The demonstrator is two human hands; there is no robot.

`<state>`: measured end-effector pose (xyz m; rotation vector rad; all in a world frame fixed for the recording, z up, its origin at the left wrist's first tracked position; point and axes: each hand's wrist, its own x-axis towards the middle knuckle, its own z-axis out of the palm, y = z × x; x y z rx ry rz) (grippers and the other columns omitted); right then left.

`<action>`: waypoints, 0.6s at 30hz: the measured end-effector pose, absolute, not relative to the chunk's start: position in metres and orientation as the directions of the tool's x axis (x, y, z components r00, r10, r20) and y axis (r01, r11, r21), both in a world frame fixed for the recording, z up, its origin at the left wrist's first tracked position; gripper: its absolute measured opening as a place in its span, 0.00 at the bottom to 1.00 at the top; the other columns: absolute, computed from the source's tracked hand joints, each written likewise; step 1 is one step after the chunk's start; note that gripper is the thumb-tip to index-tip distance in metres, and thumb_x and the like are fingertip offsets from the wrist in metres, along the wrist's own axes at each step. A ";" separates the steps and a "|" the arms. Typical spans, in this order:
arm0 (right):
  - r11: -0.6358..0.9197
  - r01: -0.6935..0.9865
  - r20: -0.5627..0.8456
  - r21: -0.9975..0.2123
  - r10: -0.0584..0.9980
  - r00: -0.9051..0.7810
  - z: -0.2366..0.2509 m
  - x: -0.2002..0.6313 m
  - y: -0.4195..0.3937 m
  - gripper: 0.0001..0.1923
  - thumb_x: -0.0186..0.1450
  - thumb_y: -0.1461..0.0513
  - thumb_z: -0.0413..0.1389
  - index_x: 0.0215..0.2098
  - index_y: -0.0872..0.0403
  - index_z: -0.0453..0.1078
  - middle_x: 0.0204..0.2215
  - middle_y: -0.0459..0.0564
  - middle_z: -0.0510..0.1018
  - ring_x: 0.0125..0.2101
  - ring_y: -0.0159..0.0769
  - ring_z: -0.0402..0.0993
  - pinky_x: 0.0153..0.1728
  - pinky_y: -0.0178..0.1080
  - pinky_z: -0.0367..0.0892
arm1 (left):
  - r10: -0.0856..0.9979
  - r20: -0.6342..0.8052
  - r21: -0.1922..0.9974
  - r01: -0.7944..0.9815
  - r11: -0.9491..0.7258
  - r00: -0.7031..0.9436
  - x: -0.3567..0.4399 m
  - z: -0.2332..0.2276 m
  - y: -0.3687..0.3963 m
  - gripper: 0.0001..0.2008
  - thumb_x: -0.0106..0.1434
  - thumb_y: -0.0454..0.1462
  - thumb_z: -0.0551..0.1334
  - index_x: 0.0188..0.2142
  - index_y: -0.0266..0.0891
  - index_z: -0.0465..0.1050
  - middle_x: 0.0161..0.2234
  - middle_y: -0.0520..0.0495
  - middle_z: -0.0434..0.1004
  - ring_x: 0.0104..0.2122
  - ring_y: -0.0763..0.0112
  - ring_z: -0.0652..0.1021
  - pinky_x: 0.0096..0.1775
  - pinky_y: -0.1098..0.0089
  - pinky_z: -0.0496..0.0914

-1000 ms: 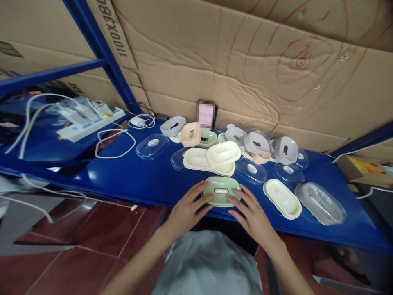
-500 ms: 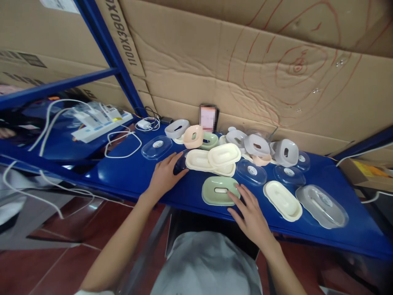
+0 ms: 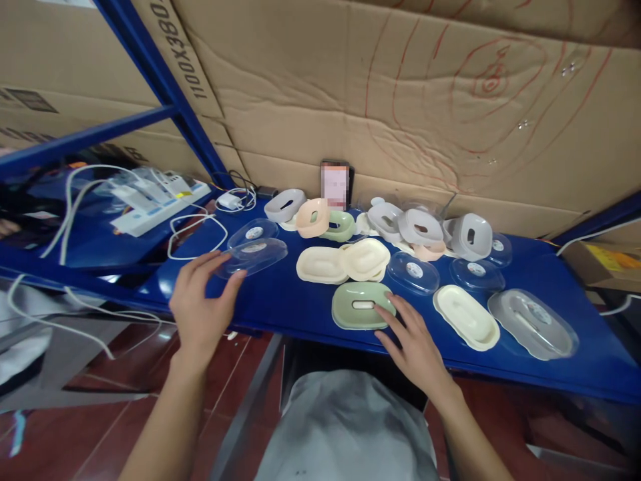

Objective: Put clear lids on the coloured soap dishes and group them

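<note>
The left hand (image 3: 200, 300) is raised at the near edge of the desk (image 3: 280, 300), well left of the right, its back to the camera, fingers spread and curved, thumb and fingertips pinching the rim of a clear lid (image 3: 253, 256). The right hand (image 3: 413, 344) lies palm down at the same near edge, its fingers stretched forward with the tips resting on a green lid (image 3: 361, 305). Both bare forearms run back from the desk edge toward the body.

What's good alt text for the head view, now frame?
A person's left hand lifts a clear oval lid above a blue shelf, while the right hand rests fingertips on a green oval dish. More cream, grey and clear dish parts lie behind, before a cardboard wall.
</note>
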<state>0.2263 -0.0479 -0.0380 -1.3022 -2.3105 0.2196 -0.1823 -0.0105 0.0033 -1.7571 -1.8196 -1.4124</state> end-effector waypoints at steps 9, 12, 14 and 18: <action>0.518 0.627 0.374 -0.581 0.855 -0.359 -0.031 0.233 -0.043 0.45 0.75 0.52 0.60 0.81 0.37 0.39 0.81 0.54 0.40 0.77 0.53 0.49 0.72 0.60 0.61 | 0.740 0.668 0.590 0.548 -0.594 0.083 -0.085 -0.013 -0.026 0.21 0.73 0.53 0.65 0.58 0.45 0.78 0.59 0.41 0.78 0.58 0.57 0.80 0.59 0.57 0.77; 0.544 0.593 0.379 -0.593 0.839 -0.390 -0.028 0.232 -0.037 0.44 0.75 0.53 0.60 0.81 0.37 0.42 0.81 0.52 0.39 0.77 0.52 0.49 0.72 0.59 0.60 | 0.725 0.656 0.571 0.489 -0.659 0.212 -0.057 -0.022 -0.018 0.19 0.75 0.48 0.65 0.61 0.46 0.74 0.61 0.39 0.77 0.60 0.58 0.80 0.61 0.57 0.76; 0.544 0.606 0.355 -0.580 0.838 -0.414 -0.027 0.231 -0.032 0.39 0.76 0.55 0.59 0.80 0.36 0.48 0.81 0.51 0.43 0.77 0.51 0.49 0.72 0.59 0.60 | 0.732 0.627 0.574 0.478 -0.665 0.265 -0.049 -0.027 -0.014 0.20 0.75 0.46 0.65 0.62 0.46 0.73 0.62 0.38 0.75 0.61 0.57 0.79 0.62 0.56 0.76; 0.567 0.623 0.355 -0.539 0.823 -0.443 -0.028 0.229 -0.029 0.33 0.77 0.57 0.57 0.77 0.37 0.56 0.78 0.50 0.55 0.77 0.50 0.51 0.73 0.62 0.59 | 0.754 0.550 0.571 0.497 -0.653 0.359 -0.047 -0.031 -0.015 0.20 0.75 0.44 0.65 0.63 0.46 0.71 0.65 0.38 0.73 0.65 0.55 0.76 0.65 0.53 0.74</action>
